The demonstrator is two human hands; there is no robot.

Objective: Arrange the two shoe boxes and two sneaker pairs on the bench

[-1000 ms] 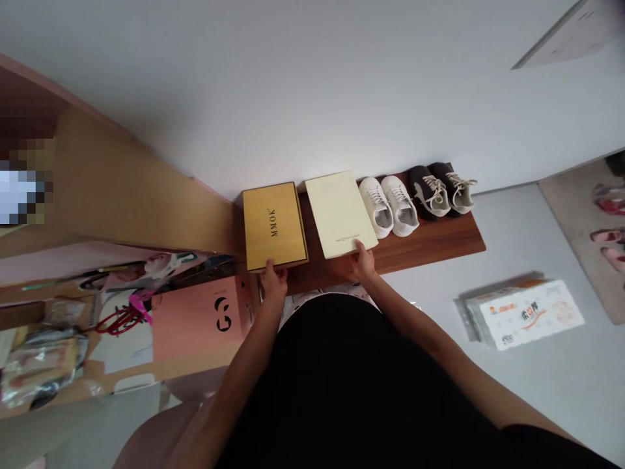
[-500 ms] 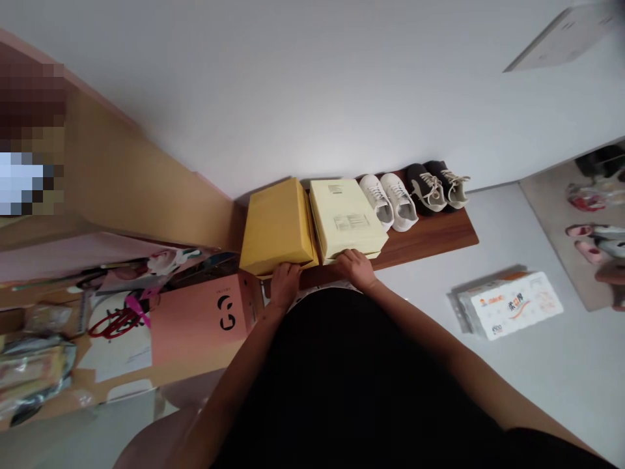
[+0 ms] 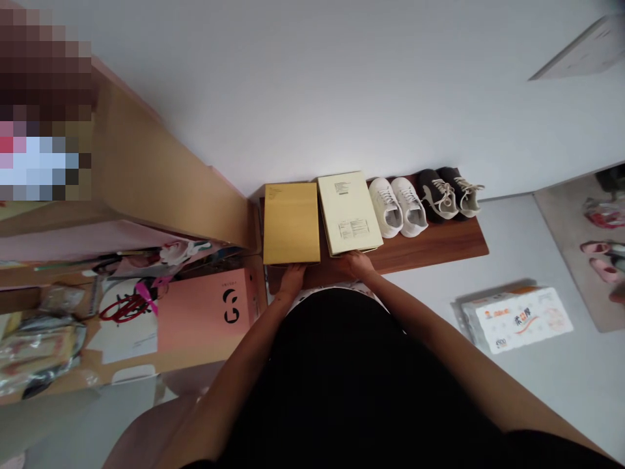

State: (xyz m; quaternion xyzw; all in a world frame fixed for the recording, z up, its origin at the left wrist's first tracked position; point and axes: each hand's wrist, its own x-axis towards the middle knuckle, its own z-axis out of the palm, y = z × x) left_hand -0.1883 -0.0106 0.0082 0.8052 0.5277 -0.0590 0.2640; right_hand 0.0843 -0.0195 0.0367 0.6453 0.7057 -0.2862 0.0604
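On a dark brown wooden shelf board (image 3: 415, 253) lies a yellow cardboard box (image 3: 291, 223), flat and roughly square to the wall. My left hand (image 3: 293, 277) is at its front edge, fingers closed and partly hidden by the box. Beside it is a cream box (image 3: 349, 212) with printed labels, set slightly at an angle. My right hand (image 3: 357, 262) grips the front edge of this box, its fingertips hidden from view. To the right stand white sneakers (image 3: 396, 207), then black sneakers with beige laces (image 3: 448, 193).
A tan panel (image 3: 180, 176) rises left of the shelf. Lower left, a pink box (image 3: 202, 312), red cord (image 3: 124, 307) and plastic-wrapped items (image 3: 43, 355) lie on a desk. A wrapped tissue pack (image 3: 522, 319) sits on the floor at right; pink shoes (image 3: 603, 267) are farther right.
The yellow box has turned from a tilted position to lie flatter and squarer on the shelf. The cream box has also shifted slightly, and its top lies flatter. Both hands stay at the front edges.
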